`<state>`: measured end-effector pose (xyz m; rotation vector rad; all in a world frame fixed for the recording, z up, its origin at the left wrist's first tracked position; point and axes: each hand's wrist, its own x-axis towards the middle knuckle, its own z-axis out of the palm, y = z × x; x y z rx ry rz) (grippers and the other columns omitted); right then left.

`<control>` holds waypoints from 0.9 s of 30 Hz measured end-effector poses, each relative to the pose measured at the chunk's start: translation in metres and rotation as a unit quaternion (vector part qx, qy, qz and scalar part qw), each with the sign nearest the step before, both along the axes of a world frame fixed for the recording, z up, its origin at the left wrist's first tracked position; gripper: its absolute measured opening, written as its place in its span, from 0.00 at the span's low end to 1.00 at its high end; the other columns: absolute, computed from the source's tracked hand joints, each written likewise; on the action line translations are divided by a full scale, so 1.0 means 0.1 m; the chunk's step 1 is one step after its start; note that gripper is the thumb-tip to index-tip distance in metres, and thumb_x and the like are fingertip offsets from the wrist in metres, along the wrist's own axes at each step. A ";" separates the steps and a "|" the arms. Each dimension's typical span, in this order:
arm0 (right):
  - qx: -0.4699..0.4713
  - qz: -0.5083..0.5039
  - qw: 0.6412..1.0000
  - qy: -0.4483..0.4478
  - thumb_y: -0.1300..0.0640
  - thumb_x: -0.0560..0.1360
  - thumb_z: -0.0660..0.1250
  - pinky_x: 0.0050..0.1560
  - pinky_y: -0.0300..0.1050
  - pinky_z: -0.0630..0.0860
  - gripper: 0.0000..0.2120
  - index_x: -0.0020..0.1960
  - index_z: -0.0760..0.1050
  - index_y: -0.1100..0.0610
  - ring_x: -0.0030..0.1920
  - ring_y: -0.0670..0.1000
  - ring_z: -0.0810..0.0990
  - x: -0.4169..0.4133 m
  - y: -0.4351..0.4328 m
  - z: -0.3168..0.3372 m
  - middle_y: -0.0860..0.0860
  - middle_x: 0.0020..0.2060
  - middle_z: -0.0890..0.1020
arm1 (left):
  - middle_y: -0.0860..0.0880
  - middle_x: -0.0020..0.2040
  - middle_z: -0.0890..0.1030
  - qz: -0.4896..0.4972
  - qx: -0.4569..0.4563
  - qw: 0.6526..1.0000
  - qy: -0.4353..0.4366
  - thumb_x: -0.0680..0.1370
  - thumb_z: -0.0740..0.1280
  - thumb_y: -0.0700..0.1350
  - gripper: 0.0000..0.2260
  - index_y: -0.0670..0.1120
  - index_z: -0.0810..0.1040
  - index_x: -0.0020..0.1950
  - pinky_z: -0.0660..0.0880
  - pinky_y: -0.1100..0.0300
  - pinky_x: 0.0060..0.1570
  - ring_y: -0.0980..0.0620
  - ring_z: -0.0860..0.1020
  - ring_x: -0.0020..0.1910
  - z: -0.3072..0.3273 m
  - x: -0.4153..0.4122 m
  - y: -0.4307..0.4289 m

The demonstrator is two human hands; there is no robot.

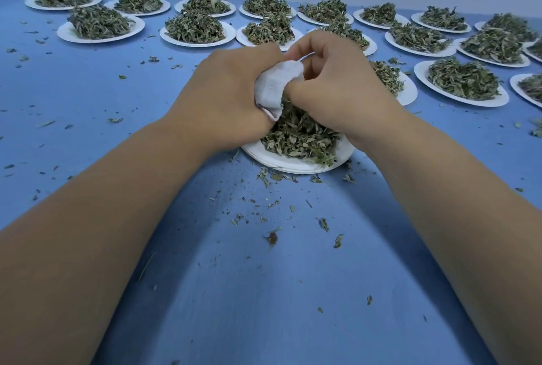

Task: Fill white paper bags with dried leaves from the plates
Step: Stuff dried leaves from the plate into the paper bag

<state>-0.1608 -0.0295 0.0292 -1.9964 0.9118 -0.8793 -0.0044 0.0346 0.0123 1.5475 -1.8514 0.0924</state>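
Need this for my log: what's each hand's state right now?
Left hand: grips the white paper bag.
Right hand: pinches the same bag's top edge.

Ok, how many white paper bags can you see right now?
1: a white paper bag gripped between the left hand and right hand, over the nearest plate. More may be hidden.
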 end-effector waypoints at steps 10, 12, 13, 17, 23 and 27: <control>-0.091 0.098 0.971 0.198 0.38 0.74 0.72 0.52 0.40 0.74 0.18 0.62 0.75 0.34 0.56 0.32 0.77 -0.45 -0.16 0.14 0.34 0.58 0.79 | 0.57 0.40 0.77 0.074 0.045 0.995 0.055 0.66 0.65 0.50 0.15 0.60 0.73 0.52 0.72 0.57 0.37 0.57 0.74 0.37 0.01 0.29 0.08; -0.094 0.136 0.936 0.312 0.30 0.69 0.72 0.50 0.39 0.72 0.25 0.64 0.71 0.27 0.55 0.27 0.73 -0.50 -0.12 0.16 0.29 0.57 0.76 | 0.55 0.42 0.78 0.077 0.065 0.994 0.033 0.66 0.65 0.51 0.15 0.57 0.75 0.52 0.76 0.52 0.39 0.52 0.76 0.40 0.00 0.29 0.08; -0.105 0.139 0.925 0.336 0.30 0.68 0.73 0.48 0.36 0.70 0.26 0.64 0.71 0.26 0.52 0.24 0.72 -0.49 -0.10 0.15 0.29 0.55 0.75 | 0.54 0.42 0.79 0.079 0.077 0.994 0.020 0.66 0.64 0.51 0.15 0.56 0.75 0.51 0.77 0.50 0.40 0.51 0.77 0.41 -0.01 0.28 0.07; -0.167 0.095 0.931 0.312 0.44 0.71 0.77 0.40 0.27 0.67 0.18 0.59 0.79 0.35 0.41 0.24 0.74 -0.41 -0.09 0.10 0.34 0.45 0.77 | 0.53 0.40 0.79 0.088 0.115 0.989 -0.030 0.66 0.63 0.53 0.11 0.54 0.76 0.46 0.78 0.48 0.40 0.50 0.77 0.40 -0.03 0.26 0.03; -0.202 0.034 0.961 0.188 0.53 0.75 0.75 0.52 0.42 0.78 0.08 0.53 0.85 0.45 0.46 0.41 0.80 -0.40 -0.04 0.19 0.43 0.50 0.82 | 0.51 0.36 0.75 0.088 0.121 0.987 -0.065 0.70 0.69 0.47 0.06 0.51 0.72 0.39 0.71 0.54 0.34 0.49 0.74 0.37 -0.04 0.24 0.00; -0.241 0.054 0.955 0.163 0.56 0.74 0.74 0.52 0.47 0.79 0.07 0.51 0.86 0.47 0.46 0.45 0.80 -0.29 0.07 0.19 0.44 0.47 0.82 | 0.52 0.31 0.73 0.081 0.096 0.990 -0.063 0.66 0.66 0.50 0.07 0.50 0.69 0.36 0.62 0.58 0.30 0.56 0.71 0.33 -0.03 0.15 0.00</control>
